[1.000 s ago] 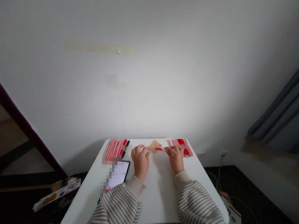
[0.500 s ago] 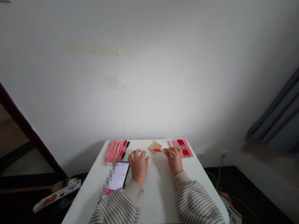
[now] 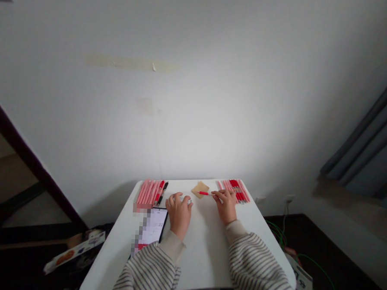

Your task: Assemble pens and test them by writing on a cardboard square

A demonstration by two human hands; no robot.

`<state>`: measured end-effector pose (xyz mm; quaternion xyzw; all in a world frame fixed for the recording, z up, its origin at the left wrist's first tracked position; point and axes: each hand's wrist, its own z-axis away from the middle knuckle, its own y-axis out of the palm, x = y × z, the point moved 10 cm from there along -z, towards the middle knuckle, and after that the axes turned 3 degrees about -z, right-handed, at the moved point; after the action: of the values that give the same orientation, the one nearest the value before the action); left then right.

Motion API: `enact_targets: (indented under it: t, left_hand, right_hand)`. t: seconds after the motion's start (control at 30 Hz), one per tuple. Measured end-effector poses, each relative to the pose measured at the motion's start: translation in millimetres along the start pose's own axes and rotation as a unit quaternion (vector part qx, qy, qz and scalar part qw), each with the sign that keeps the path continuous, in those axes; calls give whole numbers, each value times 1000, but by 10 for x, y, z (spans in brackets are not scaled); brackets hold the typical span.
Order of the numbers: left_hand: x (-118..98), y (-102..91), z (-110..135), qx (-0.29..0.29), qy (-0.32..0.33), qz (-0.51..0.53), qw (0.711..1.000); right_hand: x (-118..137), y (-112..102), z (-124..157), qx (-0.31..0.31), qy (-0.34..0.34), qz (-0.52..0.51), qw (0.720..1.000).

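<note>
A red pen point(image 3: 204, 193) is pinched by the fingertips of my right hand point(image 3: 226, 206), its tip pointing left over a tan paper square point(image 3: 200, 187). That square lies turned like a diamond near the table's far edge. My left hand point(image 3: 179, 213) rests palm down on the table, fingers curved and apart, holding nothing that I can see. Left of it lies a phone point(image 3: 155, 225) with a lit screen, partly blurred out. Pink and red pens point(image 3: 230, 186) lie in a row beyond my right hand, partly covered by it.
On the far left of the white table point(image 3: 203, 258) lies a row of pink pens point(image 3: 147, 192) with a red and a black pen point(image 3: 162, 193). A wall point(image 3: 194, 132) rises behind. Green cables point(image 3: 276, 231) and a box point(image 3: 303, 280) are on the floor at right.
Both hands and the pen hold nearly the same position. The number on the phone screen has changed. The whole view has shifted very slightly.
</note>
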<state>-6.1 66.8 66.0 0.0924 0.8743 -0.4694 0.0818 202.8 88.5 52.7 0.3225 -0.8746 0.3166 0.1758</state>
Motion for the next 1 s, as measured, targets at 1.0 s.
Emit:
enact_targets:
  t: [1.0]
  left_hand:
    - [-53,126,-28,26,-20,23,999]
  right_hand:
    - [0,-15,-2,3,4,4,1000]
